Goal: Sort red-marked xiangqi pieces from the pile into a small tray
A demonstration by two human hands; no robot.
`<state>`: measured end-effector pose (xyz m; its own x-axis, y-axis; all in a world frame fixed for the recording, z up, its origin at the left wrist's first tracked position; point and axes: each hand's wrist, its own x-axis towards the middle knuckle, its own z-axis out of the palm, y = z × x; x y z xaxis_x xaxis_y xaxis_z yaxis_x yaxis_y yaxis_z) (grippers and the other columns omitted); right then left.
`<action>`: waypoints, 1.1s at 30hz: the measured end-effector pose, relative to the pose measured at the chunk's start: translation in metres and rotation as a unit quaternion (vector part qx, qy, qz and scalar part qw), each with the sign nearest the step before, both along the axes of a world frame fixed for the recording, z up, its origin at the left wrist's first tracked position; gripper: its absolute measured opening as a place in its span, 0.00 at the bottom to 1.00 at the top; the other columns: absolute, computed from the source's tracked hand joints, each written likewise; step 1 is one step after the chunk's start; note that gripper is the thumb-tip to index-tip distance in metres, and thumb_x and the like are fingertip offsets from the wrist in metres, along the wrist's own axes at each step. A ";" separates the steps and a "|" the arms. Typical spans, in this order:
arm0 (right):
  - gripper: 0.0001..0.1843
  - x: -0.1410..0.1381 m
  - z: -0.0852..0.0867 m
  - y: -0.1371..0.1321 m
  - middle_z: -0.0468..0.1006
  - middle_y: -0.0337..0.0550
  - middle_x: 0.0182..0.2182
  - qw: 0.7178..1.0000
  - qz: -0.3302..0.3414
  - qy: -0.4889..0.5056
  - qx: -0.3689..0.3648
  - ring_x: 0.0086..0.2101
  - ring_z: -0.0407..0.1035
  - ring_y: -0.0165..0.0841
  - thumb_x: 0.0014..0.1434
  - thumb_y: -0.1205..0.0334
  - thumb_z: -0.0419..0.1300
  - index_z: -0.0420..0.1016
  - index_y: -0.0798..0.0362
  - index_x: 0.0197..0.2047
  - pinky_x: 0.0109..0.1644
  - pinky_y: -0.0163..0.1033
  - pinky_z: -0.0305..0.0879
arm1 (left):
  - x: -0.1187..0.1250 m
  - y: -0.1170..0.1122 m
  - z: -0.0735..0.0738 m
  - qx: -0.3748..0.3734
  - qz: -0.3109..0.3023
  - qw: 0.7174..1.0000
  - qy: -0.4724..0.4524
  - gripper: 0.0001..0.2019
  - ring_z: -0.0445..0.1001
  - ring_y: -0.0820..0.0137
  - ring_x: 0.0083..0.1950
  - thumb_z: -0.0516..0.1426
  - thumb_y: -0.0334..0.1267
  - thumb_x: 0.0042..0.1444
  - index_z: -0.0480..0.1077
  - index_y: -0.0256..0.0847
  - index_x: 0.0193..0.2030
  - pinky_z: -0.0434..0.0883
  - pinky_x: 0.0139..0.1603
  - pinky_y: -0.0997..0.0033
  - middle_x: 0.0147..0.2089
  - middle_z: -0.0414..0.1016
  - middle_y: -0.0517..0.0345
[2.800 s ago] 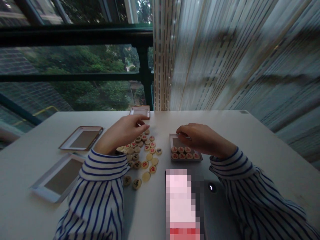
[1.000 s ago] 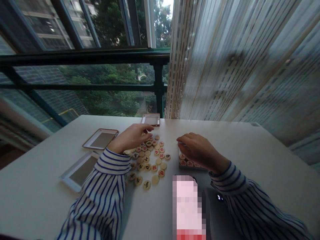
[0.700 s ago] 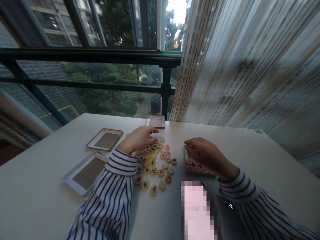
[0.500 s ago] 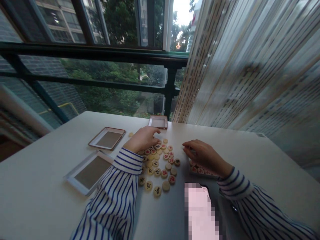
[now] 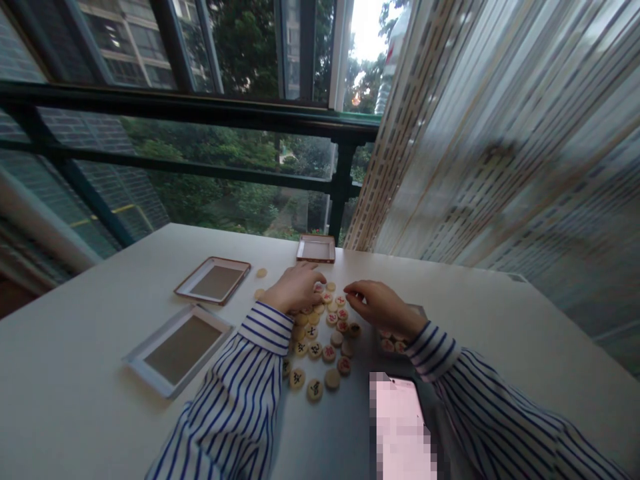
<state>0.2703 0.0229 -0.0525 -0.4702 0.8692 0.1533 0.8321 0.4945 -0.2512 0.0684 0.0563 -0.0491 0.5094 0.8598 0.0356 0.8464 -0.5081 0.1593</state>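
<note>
Over the far left of a loose spread of round xiangqi pieces (image 5: 315,349), my left hand (image 5: 296,288) has its thumb and fingers closed round a red-marked xiangqi piece (image 5: 319,289). Some pieces lie hidden under that hand. To the right, my right hand (image 5: 383,305) hovers palm down, fingers bent and tips apart, nothing visible between them. Its fingertips are close to the right edge of the spread. Beneath its wrist, a small box (image 5: 419,310) holds rows of red-marked pieces, partly covered by the hand and sleeve.
A phone (image 5: 403,427) lies at the near edge. On the left of the white table (image 5: 90,320) are an open brown-rimmed tray (image 5: 186,291) and a white tray (image 5: 135,363). Another small tray (image 5: 316,259) stands at the back, before the railing (image 5: 200,108). A curtain (image 5: 480,133) hangs at right.
My right hand has moved left, from over the box towards the spread. My left hand has shifted slightly right and its fingers have closed round a red-marked piece.
</note>
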 end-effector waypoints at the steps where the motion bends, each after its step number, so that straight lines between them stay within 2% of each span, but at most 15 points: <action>1: 0.16 -0.001 -0.001 0.001 0.78 0.46 0.36 1.000 0.000 0.000 0.000 0.35 0.70 0.32 0.59 0.61 0.50 0.75 0.56 0.43 0.40 0.35 0.62 | 0.002 0.000 -0.002 0.000 0.000 1.000 0.004 0.20 0.57 0.54 0.62 0.58 0.46 0.48 0.72 0.45 0.49 0.58 0.59 0.56 0.61 0.61 0.47; 6: 0.15 -0.004 -0.003 0.002 0.78 0.45 0.36 1.000 0.006 0.004 0.013 0.36 0.70 0.32 0.59 0.62 0.49 0.75 0.55 0.42 0.41 0.35 0.62 | 0.007 -0.001 -0.009 0.009 -0.005 1.000 0.007 0.20 0.51 0.51 0.65 0.58 0.46 0.49 0.72 0.45 0.49 0.54 0.61 0.52 0.62 0.57 0.45; 11: 0.15 -0.002 -0.003 0.001 0.78 0.45 0.36 1.000 0.000 0.005 0.012 0.36 0.70 0.32 0.59 0.62 0.49 0.75 0.55 0.42 0.41 0.35 0.62 | 0.010 -0.002 -0.010 -0.008 -0.003 1.000 0.017 0.19 0.50 0.52 0.65 0.58 0.45 0.49 0.72 0.48 0.50 0.54 0.61 0.52 0.62 0.58 0.48; 21: 0.15 0.003 -0.004 0.000 0.78 0.46 0.37 1.000 -0.012 0.002 0.010 0.35 0.70 0.32 0.59 0.62 0.49 0.75 0.55 0.43 0.40 0.35 0.62 | 0.011 0.002 -0.020 0.016 -0.024 0.999 0.018 0.18 0.56 0.53 0.62 0.58 0.44 0.49 0.73 0.45 0.47 0.57 0.58 0.54 0.57 0.64 0.46; 33: 0.16 0.007 -0.002 -0.003 0.78 0.46 0.38 1.000 -0.014 0.001 0.010 0.36 0.70 0.32 0.60 0.61 0.49 0.75 0.55 0.44 0.41 0.35 0.62 | 0.012 0.001 -0.018 0.017 -0.026 0.999 0.031 0.16 0.59 0.53 0.59 0.55 0.44 0.52 0.74 0.45 0.46 0.58 0.56 0.53 0.54 0.66 0.46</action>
